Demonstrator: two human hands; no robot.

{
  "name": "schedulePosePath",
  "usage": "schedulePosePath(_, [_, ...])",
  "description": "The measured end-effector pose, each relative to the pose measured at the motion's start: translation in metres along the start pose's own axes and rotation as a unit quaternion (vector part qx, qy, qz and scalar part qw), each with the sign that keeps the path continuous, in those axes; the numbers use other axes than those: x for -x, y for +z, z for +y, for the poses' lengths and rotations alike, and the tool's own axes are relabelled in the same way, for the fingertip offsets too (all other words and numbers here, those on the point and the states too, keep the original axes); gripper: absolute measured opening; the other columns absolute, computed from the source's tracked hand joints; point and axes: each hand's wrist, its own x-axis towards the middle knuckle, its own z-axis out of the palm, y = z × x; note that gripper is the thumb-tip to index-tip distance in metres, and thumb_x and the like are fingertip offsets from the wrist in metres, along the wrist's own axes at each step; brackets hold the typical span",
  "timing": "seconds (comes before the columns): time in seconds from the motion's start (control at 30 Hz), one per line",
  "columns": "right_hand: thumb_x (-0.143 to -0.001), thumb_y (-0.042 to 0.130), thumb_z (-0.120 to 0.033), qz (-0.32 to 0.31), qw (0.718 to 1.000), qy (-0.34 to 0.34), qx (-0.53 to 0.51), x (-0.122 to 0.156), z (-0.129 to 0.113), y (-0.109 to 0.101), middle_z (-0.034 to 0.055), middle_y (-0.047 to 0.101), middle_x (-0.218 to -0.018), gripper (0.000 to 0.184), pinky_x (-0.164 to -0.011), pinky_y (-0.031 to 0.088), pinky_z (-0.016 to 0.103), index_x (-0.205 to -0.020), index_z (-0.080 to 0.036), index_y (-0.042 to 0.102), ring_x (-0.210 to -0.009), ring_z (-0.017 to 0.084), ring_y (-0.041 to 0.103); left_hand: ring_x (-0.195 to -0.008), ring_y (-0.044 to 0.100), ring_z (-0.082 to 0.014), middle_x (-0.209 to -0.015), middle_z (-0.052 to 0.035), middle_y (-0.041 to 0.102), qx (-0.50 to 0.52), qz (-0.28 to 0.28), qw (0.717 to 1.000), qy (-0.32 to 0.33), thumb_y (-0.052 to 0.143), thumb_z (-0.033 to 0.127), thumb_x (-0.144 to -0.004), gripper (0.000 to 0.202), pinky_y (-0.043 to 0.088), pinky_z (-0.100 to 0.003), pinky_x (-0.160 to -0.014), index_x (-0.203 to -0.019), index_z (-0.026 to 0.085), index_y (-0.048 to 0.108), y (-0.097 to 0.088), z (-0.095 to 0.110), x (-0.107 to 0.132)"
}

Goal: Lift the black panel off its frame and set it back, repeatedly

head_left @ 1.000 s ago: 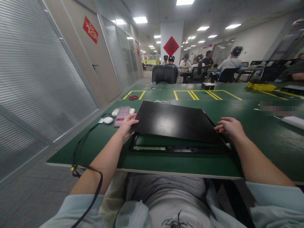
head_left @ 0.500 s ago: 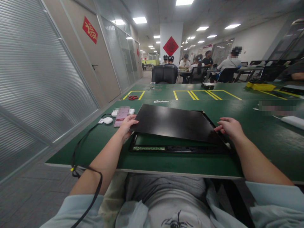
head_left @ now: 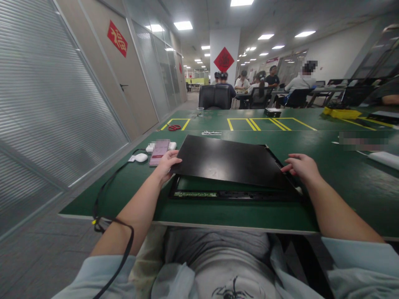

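A thin glossy black panel, like a display sheet [head_left: 224, 160], lies tilted, its left side raised and its right side down on a black rectangular frame [head_left: 249, 196]. My left hand [head_left: 170, 164] is closed on the panel's left edge, thumb on top and fingers partly hidden beneath. At the right edge, my right hand [head_left: 301, 168] has its fingers apart, fingertips at the rim of panel and frame; it does not grip. A green circuit strip [head_left: 195, 194] shows along the frame's near side. The panel covers most of the frame's inside.
Left of the panel lie a phone [head_left: 159, 152], a white rounded gadget [head_left: 141, 158] and a black cable [head_left: 102, 191]. Farther off are red-handled scissors [head_left: 174, 128], small white pieces [head_left: 212, 133], a clear cup [head_left: 200, 111] and a yellow tray [head_left: 341, 113]. People sit beyond the green table [head_left: 124, 195].
The panel has tilted very slightly, and the light reflected on its surface has shifted. Both hands stay in place.
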Motion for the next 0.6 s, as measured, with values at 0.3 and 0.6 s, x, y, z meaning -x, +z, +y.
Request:
schedulePosePath(0.3, [-0.08,0.066,-0.014,0.009,0.998,-0.011,0.06,0.003,-0.002,-0.003,0.005,0.068,-0.056,0.045,-0.039,0.039,0.023,-0.124,-0.014,0.06,-0.038,0.014,0.05,-0.068,0.068,-0.0173,-0.08,-0.0011,0.073,-0.02,-0.007,1.0,-0.005,0.083,0.011,-0.045,0.049,0.05,-0.026,-0.061,-0.089,0.018,0.064,-0.004,-0.01,-0.006])
schedulePosePath(0.6, [-0.079,0.067,-0.02,0.03,0.992,-0.05,0.108,-0.006,0.008,-0.007,0.0043,0.071,-0.061,0.045,-0.046,0.043,0.025,-0.124,-0.016,0.06,-0.043,0.015,0.054,-0.071,0.069,-0.0182,-0.083,-0.0013,0.072,-0.059,-0.035,0.998,-0.014,0.087,0.014,-0.046,0.052,0.051,-0.029,-0.068,-0.093,0.017,0.062,-0.004,-0.008,-0.001])
